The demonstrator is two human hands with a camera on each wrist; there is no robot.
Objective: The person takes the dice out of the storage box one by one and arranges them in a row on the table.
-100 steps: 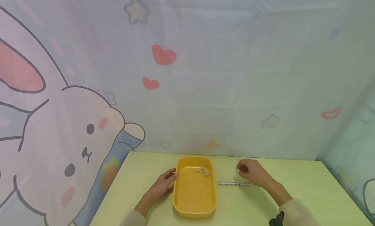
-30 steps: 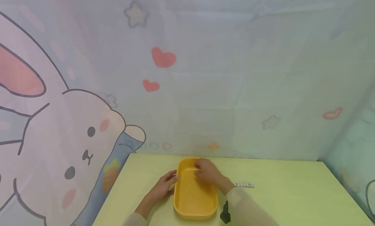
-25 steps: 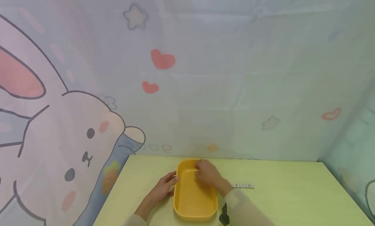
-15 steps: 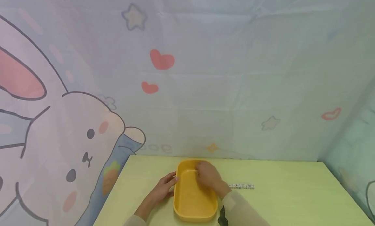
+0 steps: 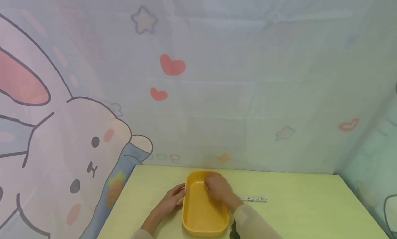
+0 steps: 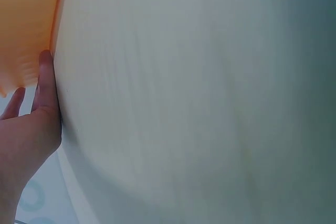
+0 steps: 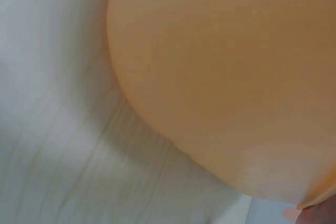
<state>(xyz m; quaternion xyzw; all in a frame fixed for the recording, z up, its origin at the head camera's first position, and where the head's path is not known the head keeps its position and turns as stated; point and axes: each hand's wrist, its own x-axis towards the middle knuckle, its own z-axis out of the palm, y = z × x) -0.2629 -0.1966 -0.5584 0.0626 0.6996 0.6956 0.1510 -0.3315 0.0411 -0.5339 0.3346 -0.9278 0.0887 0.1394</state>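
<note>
A yellow tray [image 5: 203,215] lies lengthwise on the table. My left hand [image 5: 169,201] rests against its left side, the thumb near the rim; in the left wrist view the fingers [image 6: 47,80] look straight against the tray's wall. My right hand [image 5: 219,187] reaches into the tray's far right part with curled fingers. Its fingertips and whatever lies under them are hidden, and no die shows inside the tray. A row of white dice [image 5: 254,199] lies right of the tray, its left end behind my right forearm. In the right wrist view the tray [image 7: 220,77] covers most of the picture.
The pale yellow-green table [image 5: 304,204] runs back to a hanging cloth [image 5: 217,94] printed with a rabbit, hearts and stars. A dark band [image 5: 234,230] shows by my right sleeve. A dark cable [image 5: 385,211] hangs at the far right.
My right hand, which earlier held a die above the row, has moved left into the tray. Over the last second it stays there, shifting only slightly. The left hand keeps its place.
</note>
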